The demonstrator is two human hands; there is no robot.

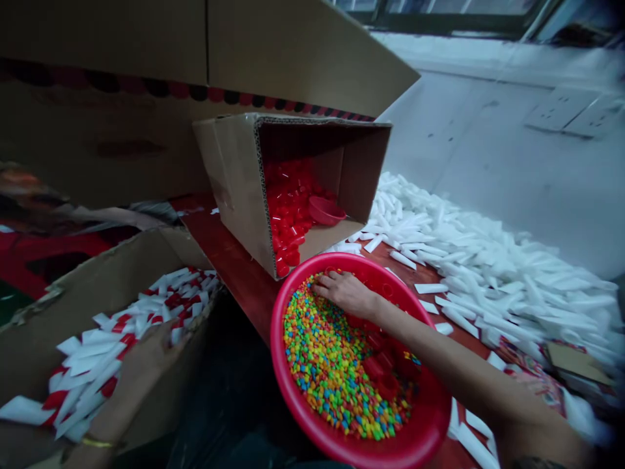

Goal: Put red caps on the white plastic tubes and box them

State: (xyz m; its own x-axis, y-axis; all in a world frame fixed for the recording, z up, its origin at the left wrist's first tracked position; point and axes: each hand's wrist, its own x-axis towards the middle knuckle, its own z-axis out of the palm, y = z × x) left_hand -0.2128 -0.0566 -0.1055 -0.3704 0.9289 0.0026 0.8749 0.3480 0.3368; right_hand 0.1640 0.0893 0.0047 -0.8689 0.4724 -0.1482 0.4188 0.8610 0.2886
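Note:
A red plastic basin [279,352] holds many small multicoloured candy-like pieces [332,365], with several red caps [381,368] at its right side. My right hand [344,293] is in the basin near its far rim, fingers bent down and pressed together at the pieces; whatever is under the fingertips is hidden. My left hand [149,355] is low at the left, over a cardboard box [36,352] of white tubes [92,352] with red ends. That hand is dark and blurred, so its grip cannot be made out.
An open carton [234,176] lies on its side behind the basin, with red caps [288,208] and a small red bowl [326,211] inside. White tubes [488,260] are heaped along the wall at right. The reddish-brown tabletop [244,273] ends beside the left box.

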